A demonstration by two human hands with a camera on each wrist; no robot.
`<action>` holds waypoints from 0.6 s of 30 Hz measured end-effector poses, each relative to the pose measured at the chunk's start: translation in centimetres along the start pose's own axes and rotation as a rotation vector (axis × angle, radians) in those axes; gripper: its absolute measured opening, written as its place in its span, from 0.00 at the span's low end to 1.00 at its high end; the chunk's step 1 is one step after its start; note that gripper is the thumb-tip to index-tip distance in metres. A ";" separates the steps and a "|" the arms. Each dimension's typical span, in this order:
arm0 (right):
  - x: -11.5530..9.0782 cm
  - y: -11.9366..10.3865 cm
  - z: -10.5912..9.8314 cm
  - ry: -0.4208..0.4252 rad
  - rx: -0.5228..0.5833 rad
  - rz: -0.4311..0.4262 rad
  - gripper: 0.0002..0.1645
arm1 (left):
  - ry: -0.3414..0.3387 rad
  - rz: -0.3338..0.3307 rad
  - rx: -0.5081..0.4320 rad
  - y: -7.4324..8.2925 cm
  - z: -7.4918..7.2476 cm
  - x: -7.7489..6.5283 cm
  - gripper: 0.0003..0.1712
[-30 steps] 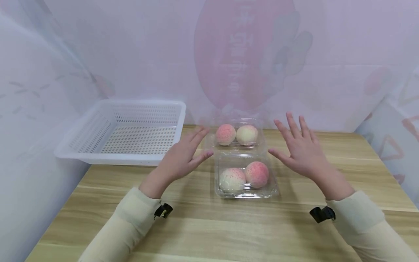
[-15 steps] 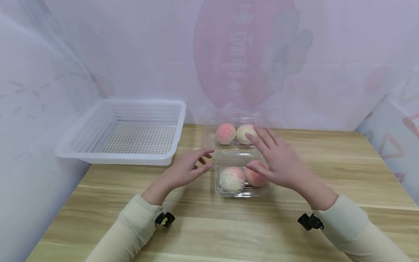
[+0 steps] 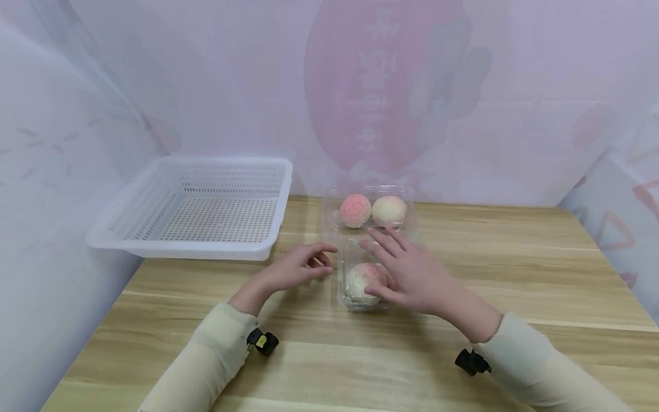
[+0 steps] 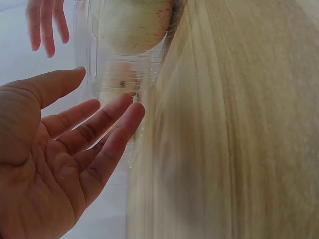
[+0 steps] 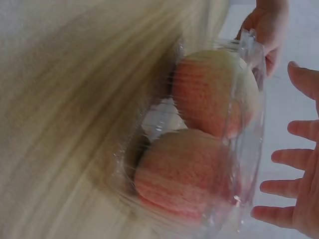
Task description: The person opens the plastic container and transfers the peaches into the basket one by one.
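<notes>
On the table lies a clear plastic clamshell container (image 3: 341, 297), with peaches in both its near and far parts. In the near part sit a pale peach (image 3: 362, 284) and a pinker peach (image 5: 182, 174), the latter mostly hidden in the head view behind my right hand (image 3: 412, 277). That hand is spread over the near part's right side, fingers pointing up and left, holding nothing. My left hand (image 3: 301, 266) is beside the near part's left wall, fingers loosely bent and nothing in them. The far part holds a pink peach (image 3: 355, 210) and a cream peach (image 3: 389, 212).
A white perforated plastic basket (image 3: 206, 246) stands at the back left of the wooden table (image 3: 350, 366). Behind the table hangs a pale printed cloth (image 3: 231, 86), close to the container's far part. A similar cloth covers both sides.
My right hand has moved left and slightly down from beside the container to over its near part. The left hand has lowered, its fingers bending. Container and peaches look unmoved.
</notes>
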State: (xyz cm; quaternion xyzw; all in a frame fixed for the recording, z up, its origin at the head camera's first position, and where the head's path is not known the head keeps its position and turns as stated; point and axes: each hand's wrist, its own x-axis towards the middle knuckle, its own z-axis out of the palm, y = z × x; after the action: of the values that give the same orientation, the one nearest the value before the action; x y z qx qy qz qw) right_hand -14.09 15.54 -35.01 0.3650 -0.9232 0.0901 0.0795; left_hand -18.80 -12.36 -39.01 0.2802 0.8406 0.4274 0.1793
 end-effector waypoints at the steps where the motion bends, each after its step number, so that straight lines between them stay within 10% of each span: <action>1: 0.0 -0.1 0.2 -0.006 -0.005 -0.004 0.49 | -0.008 -0.005 -0.015 -0.1 0.0 0.1 0.28; 18: 0.4 -2.1 0.8 -0.138 -0.074 0.021 0.54 | -0.186 -0.088 -0.114 0.0 0.0 1.2 0.31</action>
State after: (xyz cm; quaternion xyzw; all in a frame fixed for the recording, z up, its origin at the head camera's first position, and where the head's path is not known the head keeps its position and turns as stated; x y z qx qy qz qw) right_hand -13.01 13.58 -35.45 0.3576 -0.9329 0.0312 0.0284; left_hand -19.76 -11.62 -39.08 0.2710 0.8062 0.4383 0.2908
